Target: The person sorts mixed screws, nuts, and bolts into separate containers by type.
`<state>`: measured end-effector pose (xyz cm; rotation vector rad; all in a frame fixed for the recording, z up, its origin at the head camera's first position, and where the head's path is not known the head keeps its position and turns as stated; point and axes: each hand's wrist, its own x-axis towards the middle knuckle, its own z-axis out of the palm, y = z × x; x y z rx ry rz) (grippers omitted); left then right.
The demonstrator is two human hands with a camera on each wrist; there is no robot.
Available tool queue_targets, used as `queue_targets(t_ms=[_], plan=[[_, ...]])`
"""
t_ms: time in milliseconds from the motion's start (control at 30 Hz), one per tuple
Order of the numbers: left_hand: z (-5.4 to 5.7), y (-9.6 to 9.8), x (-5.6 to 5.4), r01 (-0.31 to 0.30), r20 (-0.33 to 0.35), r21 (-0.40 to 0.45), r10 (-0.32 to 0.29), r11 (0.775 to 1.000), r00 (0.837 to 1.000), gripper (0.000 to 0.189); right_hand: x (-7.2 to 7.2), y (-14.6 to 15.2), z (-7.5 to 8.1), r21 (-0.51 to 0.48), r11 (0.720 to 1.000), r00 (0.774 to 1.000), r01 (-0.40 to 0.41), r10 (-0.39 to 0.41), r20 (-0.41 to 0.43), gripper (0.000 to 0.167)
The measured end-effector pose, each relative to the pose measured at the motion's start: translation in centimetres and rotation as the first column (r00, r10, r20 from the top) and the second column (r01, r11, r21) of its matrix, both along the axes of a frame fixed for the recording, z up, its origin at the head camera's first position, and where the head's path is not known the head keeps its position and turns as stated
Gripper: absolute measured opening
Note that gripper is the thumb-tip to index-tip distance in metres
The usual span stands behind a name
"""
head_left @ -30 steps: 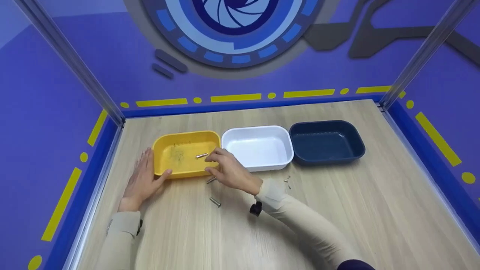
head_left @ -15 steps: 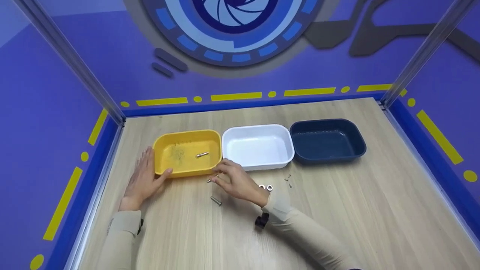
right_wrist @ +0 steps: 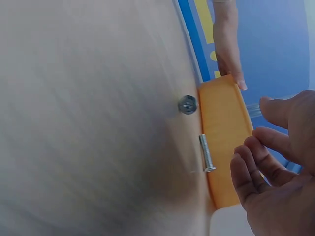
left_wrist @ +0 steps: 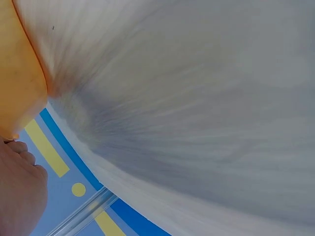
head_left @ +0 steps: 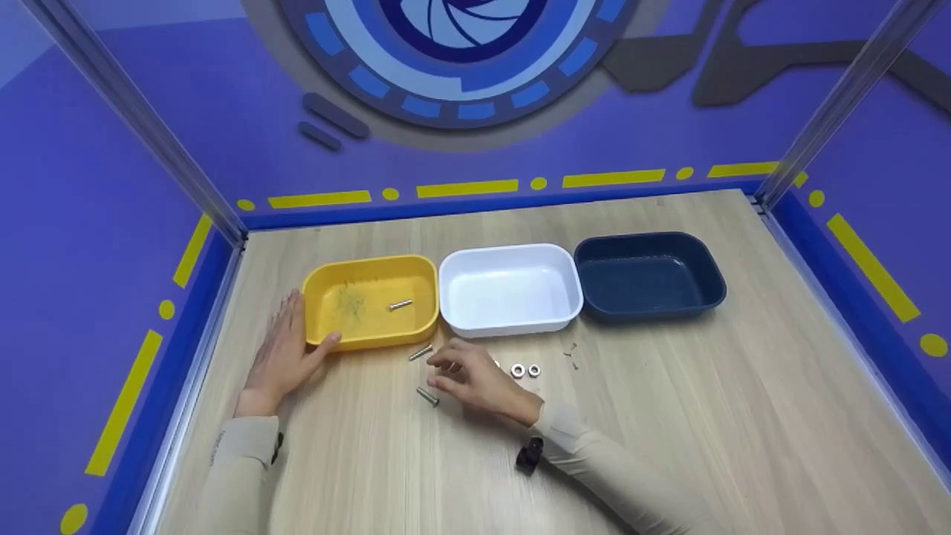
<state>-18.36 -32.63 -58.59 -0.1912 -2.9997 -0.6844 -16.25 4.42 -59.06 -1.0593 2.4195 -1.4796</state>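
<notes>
My left hand (head_left: 286,357) lies along the left end of the yellow tray (head_left: 371,340), fingers straight and thumb against its front wall. One screw (head_left: 400,305) lies inside that tray. My right hand (head_left: 479,379) hovers over the table in front of the white tray (head_left: 513,328), fingers loosely bent and nothing between them. Close to its fingertips, two more screws rest on the wood: a thinner one (head_left: 420,353) by the yellow tray and a thicker one (head_left: 427,397) nearer the front. In the right wrist view, thumb and fingers of the right hand (right_wrist: 280,167) stand apart.
A dark blue tray (head_left: 654,316) stands right of the white one, all three in a row. Nuts (head_left: 518,370) sit just right of the right hand, with several tiny screws (head_left: 572,355) beyond. Purple panels (head_left: 475,174) enclose the table's back and sides.
My right hand has drawn back from the yellow tray, toward the front and right, uncovering the thinner screw and the nuts. The left hand stays where it was.
</notes>
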Motion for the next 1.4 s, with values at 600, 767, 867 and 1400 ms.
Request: queue_targets(t_ms=[600,767,867,1400], plan=[[0.2,0.1,0.0,-0.004,0.005,-0.002,0.004,1.000,1.000,0.105,0.1,0.3,-2.7,-0.002,0.998,0.992,-0.066,0.066,0.106,0.033],[0.2,0.2,0.0,-0.003,-0.006,-0.002,0.003,1.000,1.000,0.105,0.1,-0.1,-3.0,0.044,0.998,0.997,-0.033,0.030,0.066,0.032],[0.2,0.1,0.1,-0.006,-0.001,-0.002,0.006,1.000,1.000,0.105,0.2,-0.4,-3.0,0.069,0.997,0.999,-0.020,0.018,0.031,0.032],[0.2,0.2,0.1,-0.012,0.018,0.005,0.012,1.000,1.000,0.107,0.3,-0.8,-3.2,0.086,0.996,1.000,0.008,-0.007,-0.016,0.017]])
